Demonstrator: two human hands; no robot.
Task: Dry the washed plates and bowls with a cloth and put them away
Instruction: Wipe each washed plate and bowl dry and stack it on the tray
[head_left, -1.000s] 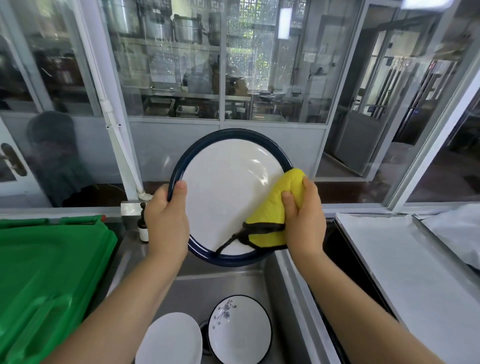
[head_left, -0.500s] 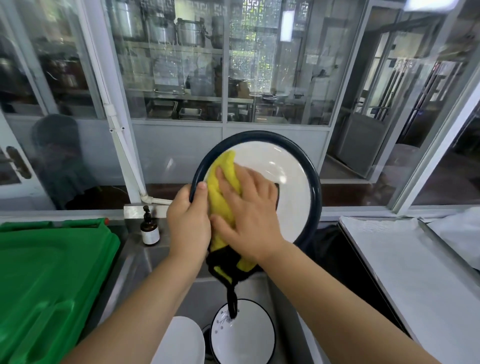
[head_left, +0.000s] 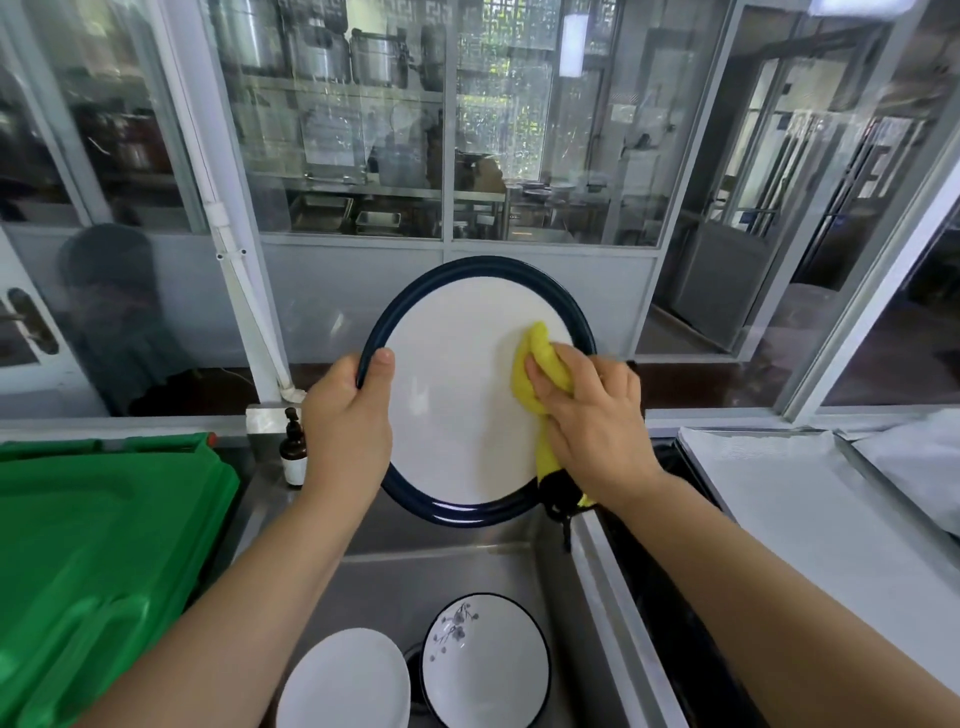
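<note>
White, dark-rimmed plate (head_left: 457, 395) is held upright above the steel sink (head_left: 467, 571). Left hand (head_left: 345, 426) grips its left rim, thumb in front. Right hand (head_left: 592, 421) curls its fingers (head_left: 540, 387) round a yellow cloth (head_left: 540, 364), apparently pressed to the plate's face.

We see a commercial kitchen: behind the glass partition (head_left: 353, 156) stand big steel pots (head_left: 371, 57) on shelves and steel trays (head_left: 378, 222) below them; before the partition lies a stainless sink (head_left: 467, 577).
</note>
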